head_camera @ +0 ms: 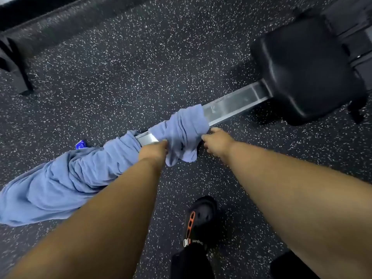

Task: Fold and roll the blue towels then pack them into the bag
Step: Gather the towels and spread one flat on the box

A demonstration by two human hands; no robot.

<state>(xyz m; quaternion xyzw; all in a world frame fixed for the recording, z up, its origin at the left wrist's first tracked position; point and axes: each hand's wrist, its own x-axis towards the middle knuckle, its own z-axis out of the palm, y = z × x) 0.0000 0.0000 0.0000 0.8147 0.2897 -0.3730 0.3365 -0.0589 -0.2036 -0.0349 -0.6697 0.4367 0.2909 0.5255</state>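
Dark rubber flooring [124, 63] flecked with white fills the view, and across it runs one silver metal rail [231, 106] that ends under one black padded seat [306, 73] at the upper right. Two blue towels are draped on that rail. One smaller towel [181, 135] hangs bunched over the middle of the rail, its ends dangling toward me. One larger towel [60, 184] is wrapped round the rail's near-left end and spills in heavy folds onto the floor at the left. Between the two towels a short bare stretch of rail shows.

Both of my arms reach forward. My left hand [155, 149] pinches the left edge of the smaller towel, fingers curled into the cloth. My right hand [216, 141] meets the same towel's right edge with fingers bent; it looks like a pinch on the fabric, though blur hides the fingertips.

One small bright blue object [81, 144] peeks out just behind the larger towel. One black sandal [201, 220] with an orange strap stands on the floor between my forearms.
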